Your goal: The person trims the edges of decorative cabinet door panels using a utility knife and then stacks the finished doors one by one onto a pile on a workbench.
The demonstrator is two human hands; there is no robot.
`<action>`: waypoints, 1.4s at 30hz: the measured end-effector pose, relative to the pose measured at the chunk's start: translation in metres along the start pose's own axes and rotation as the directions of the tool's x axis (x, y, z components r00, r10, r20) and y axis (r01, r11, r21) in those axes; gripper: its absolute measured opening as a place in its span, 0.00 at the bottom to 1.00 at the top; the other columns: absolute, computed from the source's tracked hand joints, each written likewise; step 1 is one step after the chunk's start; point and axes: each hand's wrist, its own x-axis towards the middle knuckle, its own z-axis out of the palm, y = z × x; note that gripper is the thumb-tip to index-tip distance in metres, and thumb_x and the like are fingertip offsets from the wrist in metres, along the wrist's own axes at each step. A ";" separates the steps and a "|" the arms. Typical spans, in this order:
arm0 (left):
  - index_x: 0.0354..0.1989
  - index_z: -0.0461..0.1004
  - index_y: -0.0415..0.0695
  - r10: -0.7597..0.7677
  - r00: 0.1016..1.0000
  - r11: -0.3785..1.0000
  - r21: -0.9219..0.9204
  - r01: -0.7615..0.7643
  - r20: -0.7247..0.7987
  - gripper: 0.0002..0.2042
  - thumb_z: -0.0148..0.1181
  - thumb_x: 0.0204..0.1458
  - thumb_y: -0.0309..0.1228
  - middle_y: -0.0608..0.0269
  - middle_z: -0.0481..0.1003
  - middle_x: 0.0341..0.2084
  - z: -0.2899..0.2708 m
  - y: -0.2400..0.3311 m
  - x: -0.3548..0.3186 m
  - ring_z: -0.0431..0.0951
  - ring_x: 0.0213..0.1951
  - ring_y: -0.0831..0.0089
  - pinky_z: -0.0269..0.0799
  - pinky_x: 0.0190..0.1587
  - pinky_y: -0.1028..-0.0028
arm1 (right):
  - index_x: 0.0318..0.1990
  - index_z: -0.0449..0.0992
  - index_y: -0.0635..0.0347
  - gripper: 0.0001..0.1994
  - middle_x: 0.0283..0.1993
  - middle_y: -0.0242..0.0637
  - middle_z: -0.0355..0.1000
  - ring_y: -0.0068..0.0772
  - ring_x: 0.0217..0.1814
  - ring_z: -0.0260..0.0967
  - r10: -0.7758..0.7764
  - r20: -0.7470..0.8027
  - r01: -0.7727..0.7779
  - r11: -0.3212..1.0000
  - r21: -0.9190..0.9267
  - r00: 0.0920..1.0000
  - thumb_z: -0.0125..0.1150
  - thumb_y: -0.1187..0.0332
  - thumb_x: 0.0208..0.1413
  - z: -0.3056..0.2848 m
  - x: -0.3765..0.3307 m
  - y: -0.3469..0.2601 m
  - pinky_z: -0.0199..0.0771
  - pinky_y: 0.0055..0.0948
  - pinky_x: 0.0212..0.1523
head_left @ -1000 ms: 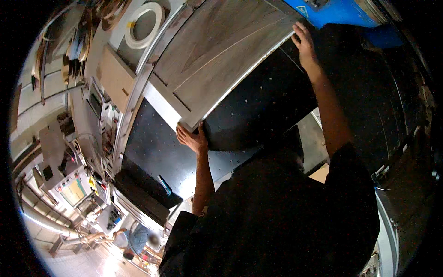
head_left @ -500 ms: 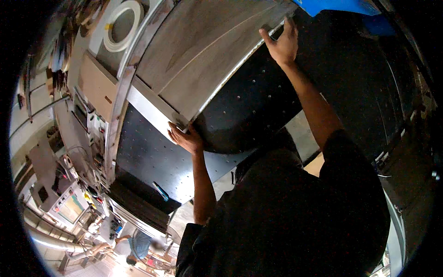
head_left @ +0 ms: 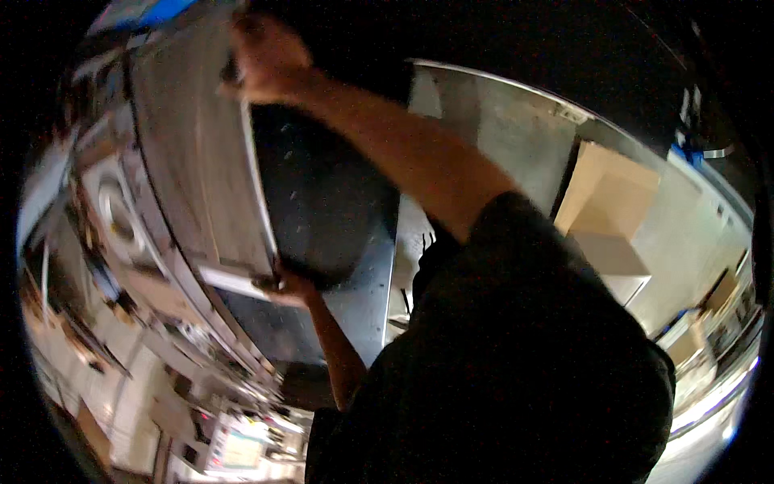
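Observation:
A grey-brown wood-grain panel (head_left: 193,153) with a pale front edge lies on a black table surface (head_left: 322,185) dotted with small holes. At its near corner my left hand (head_left: 292,290) is closed round the edge, beside a white strip (head_left: 234,281). My right hand (head_left: 270,64) has its fingers curled at the far end of the same edge. Motion blurs that hand, and its fingertips are partly lost in the dark.
An open cardboard box (head_left: 609,194) stands on the grey floor (head_left: 508,121) to the right. Left of the table lies a white coil (head_left: 118,210) past a metal rail (head_left: 145,226). Blue material (head_left: 165,10) shows at the upper left.
The view has swung to the right, bringing the floor and cardboard box in. My right hand's fingers, spread before, are now curled at the panel edge. The other person has left view.

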 end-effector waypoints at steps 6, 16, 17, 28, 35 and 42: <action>0.77 0.51 0.30 0.108 0.994 0.939 0.329 -0.097 -0.014 0.44 0.61 0.67 0.51 0.27 0.69 0.64 -0.027 -0.030 -0.019 0.73 0.61 0.31 0.72 0.61 0.39 | 0.75 0.56 0.67 0.57 0.72 0.55 0.66 0.57 0.76 0.60 0.004 0.121 -0.014 0.997 0.082 0.993 0.78 0.40 0.46 -0.002 -0.008 -0.026 0.63 0.47 0.77; 0.77 0.51 0.30 0.193 0.981 0.926 0.324 -0.192 0.029 0.44 0.64 0.62 0.47 0.34 0.63 0.71 -0.017 0.006 -0.035 0.66 0.69 0.37 0.51 0.75 0.42 | 0.74 0.62 0.65 0.60 0.70 0.58 0.69 0.60 0.72 0.66 -0.035 0.120 0.036 0.999 -0.008 0.992 0.80 0.33 0.41 -0.037 -0.004 0.000 0.67 0.50 0.72; 0.77 0.51 0.30 0.226 0.974 0.919 0.325 -0.222 0.027 0.44 0.65 0.62 0.46 0.35 0.63 0.72 -0.019 0.018 -0.032 0.66 0.69 0.38 0.51 0.75 0.42 | 0.74 0.62 0.66 0.60 0.70 0.58 0.68 0.61 0.72 0.65 -0.007 0.150 0.014 0.999 -0.045 0.989 0.81 0.34 0.40 -0.037 -0.003 -0.003 0.67 0.51 0.72; 0.78 0.53 0.35 0.055 0.995 0.968 0.240 -0.072 0.077 0.45 0.69 0.56 0.43 0.34 0.63 0.70 -0.023 0.020 -0.032 0.61 0.70 0.35 0.48 0.76 0.42 | 0.76 0.60 0.66 0.59 0.74 0.61 0.62 0.63 0.75 0.60 0.066 0.194 -0.049 0.995 -0.091 0.979 0.86 0.44 0.40 -0.028 -0.004 -0.017 0.65 0.53 0.73; 0.77 0.54 0.35 -0.021 0.996 0.965 0.262 -0.004 0.091 0.47 0.70 0.54 0.44 0.33 0.63 0.69 -0.020 0.027 -0.029 0.60 0.70 0.35 0.49 0.75 0.42 | 0.74 0.62 0.68 0.57 0.74 0.60 0.63 0.62 0.75 0.61 0.040 0.161 -0.021 0.993 -0.118 0.986 0.85 0.43 0.41 -0.027 -0.004 -0.010 0.64 0.52 0.74; 0.78 0.54 0.36 0.057 0.994 0.962 0.262 -0.079 0.091 0.45 0.69 0.57 0.45 0.30 0.64 0.67 -0.019 0.024 -0.035 0.62 0.68 0.33 0.52 0.74 0.40 | 0.74 0.63 0.68 0.56 0.70 0.60 0.68 0.64 0.71 0.66 -0.064 0.111 0.071 0.996 -0.059 0.992 0.85 0.43 0.42 -0.031 -0.005 -0.007 0.70 0.53 0.69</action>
